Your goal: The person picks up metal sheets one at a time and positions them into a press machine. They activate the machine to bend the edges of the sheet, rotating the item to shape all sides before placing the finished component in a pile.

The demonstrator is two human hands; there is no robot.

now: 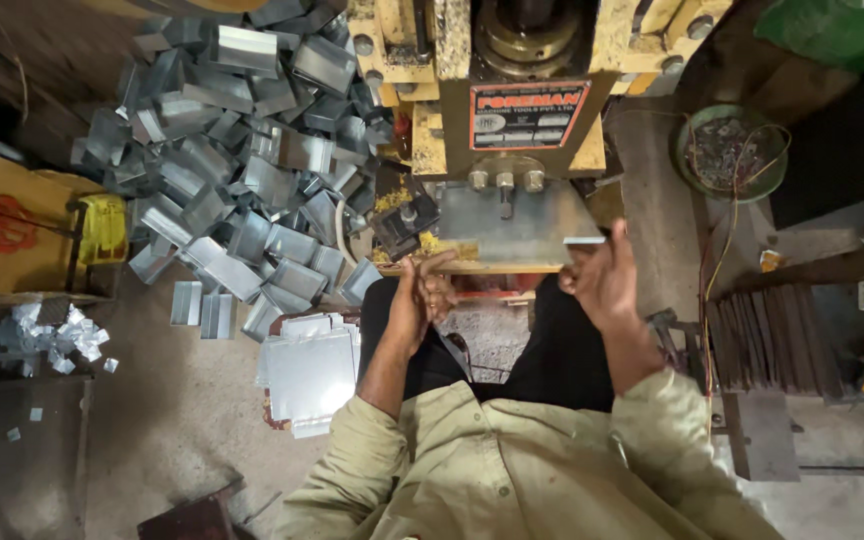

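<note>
Sheet metal [518,226] lies flat on the bed of the yellow press [512,90], its right edge pinched by the right hand [602,283]. Left hand [420,298] rests loosely curled at the sheet's front left edge (whether it grips anything, I cannot tell). Bent metal pieces [242,150] pile on the floor to the left, above stacked flat blanks [310,372].

Bent pieces heap [242,150] left of press [512,110], flat sheets [309,372] nearer.

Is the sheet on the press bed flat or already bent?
Flat: the metal sheet lies level on the press bed, right hand at its corner.
</note>
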